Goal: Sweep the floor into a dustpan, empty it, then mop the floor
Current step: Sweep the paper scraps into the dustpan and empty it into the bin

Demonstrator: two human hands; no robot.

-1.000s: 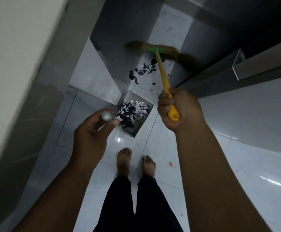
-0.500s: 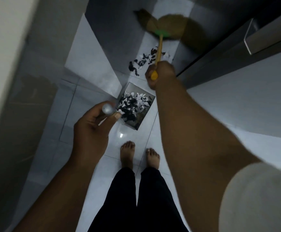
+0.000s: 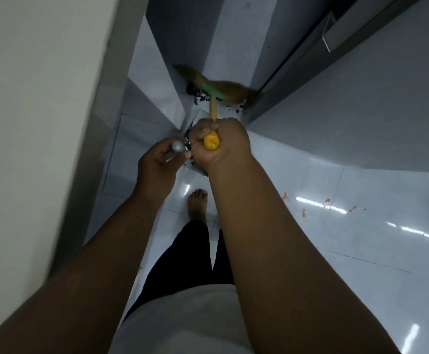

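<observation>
White shiny floor (image 3: 310, 251) runs between a wall (image 3: 29, 123) and a grey door (image 3: 349, 111). The right hand (image 3: 218, 141) has its grip curled tight round the yellow broom (image 3: 213, 108) stick. The left hand (image 3: 157, 162) pinches the silver handle (image 3: 177, 146) of the dustpan (image 3: 194, 118), which sits on the floor, mostly hidden behind both hands. A moment ago the broom was up past the black scraps (image 3: 195, 95). Now its brush is down right behind them, and the right hand has pulled closer. I think these scraps slide in next. Emptying and mopping are not done yet.
</observation>
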